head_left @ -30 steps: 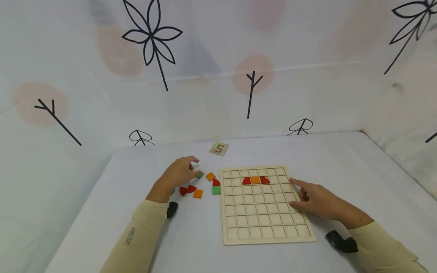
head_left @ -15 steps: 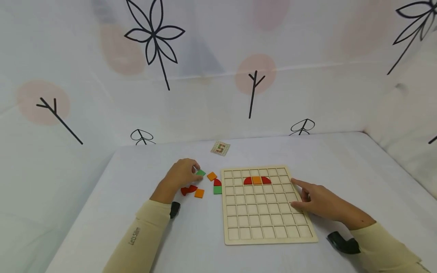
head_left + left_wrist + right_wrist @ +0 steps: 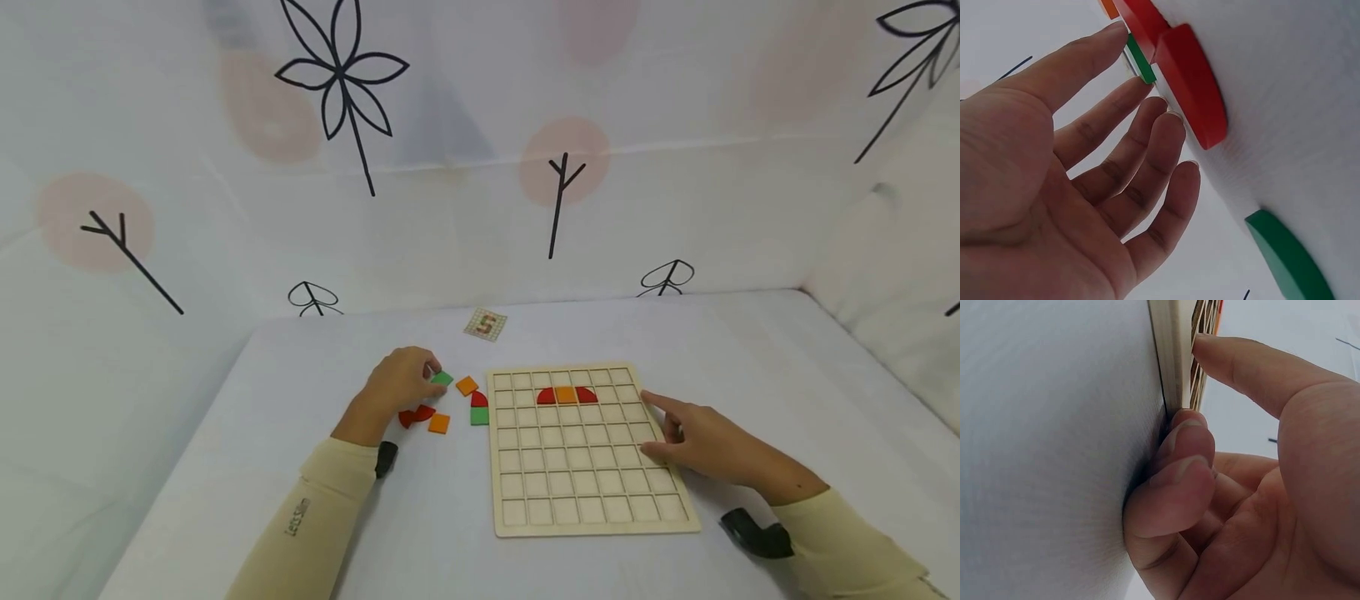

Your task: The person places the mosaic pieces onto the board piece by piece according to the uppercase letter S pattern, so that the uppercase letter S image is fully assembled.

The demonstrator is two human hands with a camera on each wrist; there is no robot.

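My left hand (image 3: 399, 385) pinches a green piece (image 3: 442, 379) between thumb and index finger at the table's left; in the left wrist view the green piece (image 3: 1141, 59) shows at the fingertips. The other fingers of my left hand (image 3: 1104, 144) are loosely bent. My right hand (image 3: 705, 437) holds the right edge of the wooden grid board (image 3: 592, 483). In the right wrist view, the thumb of my right hand (image 3: 1235, 469) lies on the board (image 3: 1175, 356), with bent fingers against its side. On the board, an orange square (image 3: 566, 395) sits between two red pieces (image 3: 547, 397).
Beside the board's left edge lie a red piece (image 3: 479, 399), a green square (image 3: 479, 416) and orange squares (image 3: 467, 386). More red pieces (image 3: 424, 413) are near my left wrist. A patterned card (image 3: 486, 324) lies behind the board. Another green piece (image 3: 1288, 256) shows in the left wrist view.
My left thumb and index finger have closed on the green piece, which shows more clearly beside them. My right hand stays at the board's edge. The head view has shifted slightly.
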